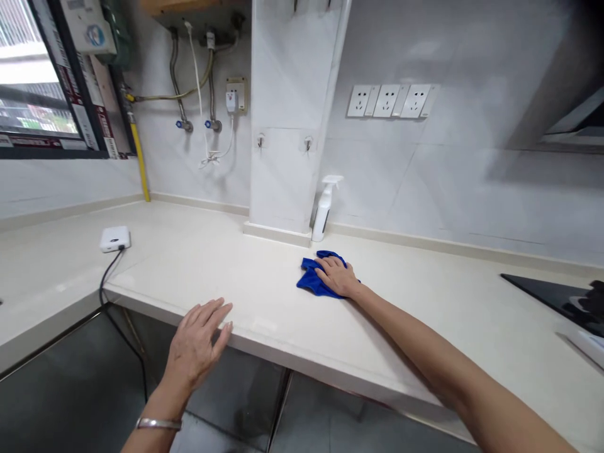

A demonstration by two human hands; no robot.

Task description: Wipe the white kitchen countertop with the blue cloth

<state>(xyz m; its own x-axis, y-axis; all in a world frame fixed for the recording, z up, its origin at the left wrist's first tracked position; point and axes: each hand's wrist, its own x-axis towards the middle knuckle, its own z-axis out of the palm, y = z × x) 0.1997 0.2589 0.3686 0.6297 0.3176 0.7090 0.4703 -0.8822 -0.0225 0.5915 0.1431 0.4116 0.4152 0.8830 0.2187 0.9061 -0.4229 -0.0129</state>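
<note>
A crumpled blue cloth lies on the cream countertop, in front of the tiled wall column. My right hand rests on top of the cloth, fingers bent down and pressing it against the counter. My left hand is at the counter's front edge with its fingers stretched out flat, fingertips touching the edge, holding nothing. A metal bangle is on the left wrist.
A white spray bottle stands against the column just behind the cloth. A small white box with a black cable sits at the counter's left corner. A black cooktop is at the right. Wall sockets and pipes are above.
</note>
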